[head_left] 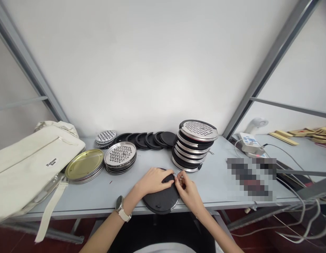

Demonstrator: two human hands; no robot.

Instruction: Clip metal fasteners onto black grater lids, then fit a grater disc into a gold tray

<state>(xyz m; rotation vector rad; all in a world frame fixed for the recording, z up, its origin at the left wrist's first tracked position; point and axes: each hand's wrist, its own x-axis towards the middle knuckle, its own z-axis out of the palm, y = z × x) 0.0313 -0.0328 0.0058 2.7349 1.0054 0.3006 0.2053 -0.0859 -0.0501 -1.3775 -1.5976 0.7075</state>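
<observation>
A black round disc with a shiny metal rim on its right side lies at the table's front edge. My left hand, with a watch on the wrist, grips it from the upper left, fingers across its top and thumb on its face. At the disc's upper right edge my right hand is closed in a pinch beside a bit of silver metal. The fingers hide most of what is pinched there. Behind my right hand stands a tall stack of grater discs with black holders, the top one a perforated metal plate.
Left of the disc are a stack of grater plates, gold-toned round plates and small graters. Black holders overlap along the wall. A cream backpack lies far left; a white device with cables sits right.
</observation>
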